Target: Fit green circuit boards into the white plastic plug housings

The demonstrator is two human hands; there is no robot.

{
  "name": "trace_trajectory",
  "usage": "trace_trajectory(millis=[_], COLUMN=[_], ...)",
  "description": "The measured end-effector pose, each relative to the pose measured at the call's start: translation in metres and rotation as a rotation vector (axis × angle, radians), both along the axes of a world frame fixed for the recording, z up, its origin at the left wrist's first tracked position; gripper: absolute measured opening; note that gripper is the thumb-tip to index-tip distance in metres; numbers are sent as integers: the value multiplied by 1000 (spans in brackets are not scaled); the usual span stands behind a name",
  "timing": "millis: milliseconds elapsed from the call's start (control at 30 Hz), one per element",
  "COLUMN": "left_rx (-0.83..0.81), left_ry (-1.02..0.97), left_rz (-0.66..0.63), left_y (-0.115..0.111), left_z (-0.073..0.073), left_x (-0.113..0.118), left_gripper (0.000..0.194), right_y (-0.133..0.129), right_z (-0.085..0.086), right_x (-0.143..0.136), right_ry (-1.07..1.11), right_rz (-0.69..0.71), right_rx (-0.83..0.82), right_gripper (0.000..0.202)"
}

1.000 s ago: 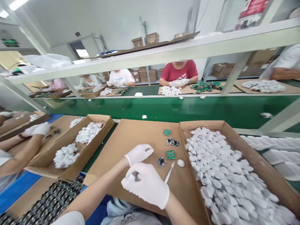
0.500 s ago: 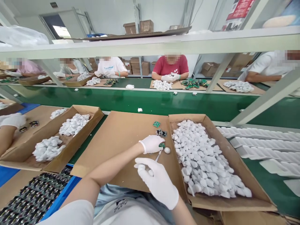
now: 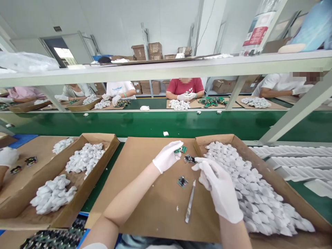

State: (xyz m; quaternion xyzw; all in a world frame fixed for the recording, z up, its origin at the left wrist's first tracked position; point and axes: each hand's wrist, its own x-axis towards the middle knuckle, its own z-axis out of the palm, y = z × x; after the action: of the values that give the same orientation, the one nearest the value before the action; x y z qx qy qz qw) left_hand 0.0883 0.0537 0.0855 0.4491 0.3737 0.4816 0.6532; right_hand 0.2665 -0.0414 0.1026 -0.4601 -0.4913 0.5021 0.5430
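Observation:
My left hand (image 3: 167, 157), in a white glove, closes its fingertips on a small green circuit board (image 3: 177, 151). Right beside it is another green board (image 3: 184, 149). My right hand (image 3: 219, 188), gloved too, has its fingers stretched towards a board with black parts (image 3: 189, 158); whether they touch it I cannot tell. Nearer to me a circuit board with a black part on top (image 3: 182, 181) lies on the cardboard sheet (image 3: 145, 204). A slim silver tool with a narrow tip (image 3: 190, 202) lies between that board and my right hand.
On the right stands a cardboard tray (image 3: 261, 169) heaped with white pieces (image 3: 249, 186); another tray (image 3: 77, 193) is on the left. Beyond runs a green belt (image 3: 135, 124) under a shelf (image 3: 155, 72). Co-workers sit across, and a gloved hand (image 3: 9, 156) works at far left.
The view has shifted. My left hand has moved forward with a board, and my right hand forward and right. The slim tool now lies free; the white ball beside it is no longer seen there.

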Motion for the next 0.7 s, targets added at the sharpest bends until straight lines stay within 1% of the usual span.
trace_trajectory(millis=[67,167,233,267,300,367,433,467,567,633,700], left_rx=[2,27,39,39,7,-96,-206,-234,-217,-193,-198], left_ry=[-112,-255,-325,-363,-423,-547,-659,-696,-698,-651,-621], left_rz=[-7,-28,-59,-78,-116,-135,-125,-112,-88,-80,-66], left_y=[-3,-14,-25,-30,-34,-39,-39,-38,-31,-27,-27], left_z=[21,50,65,69,73,74,70,67,60,58,59], left_x=[-6,-16,-26,-32,-37,-47,-53,-54,-54,-52,-51], left_gripper=[36,36,35,36,38,37,35,35,37,36,36], right_y=[13,27,32,35,37,41,48,51,59,61,61], right_z=[26,63,79,83,84,78,67,63,55,56,58], right_x=[-12,-29,-38,-41,-44,-48,-50,-51,-53,-53,-52], right_ry=[-70,-242,-287,-286,-281,-268,-265,-269,-286,-304,-333], right_rz=[-33,-121,-144,-138,-125,-84,-26,3,73,88,71], right_rx=[56,197,277,306,329,377,416,430,430,402,368], right_gripper=[39,35,31,30,28,26,26,26,23,20,17])
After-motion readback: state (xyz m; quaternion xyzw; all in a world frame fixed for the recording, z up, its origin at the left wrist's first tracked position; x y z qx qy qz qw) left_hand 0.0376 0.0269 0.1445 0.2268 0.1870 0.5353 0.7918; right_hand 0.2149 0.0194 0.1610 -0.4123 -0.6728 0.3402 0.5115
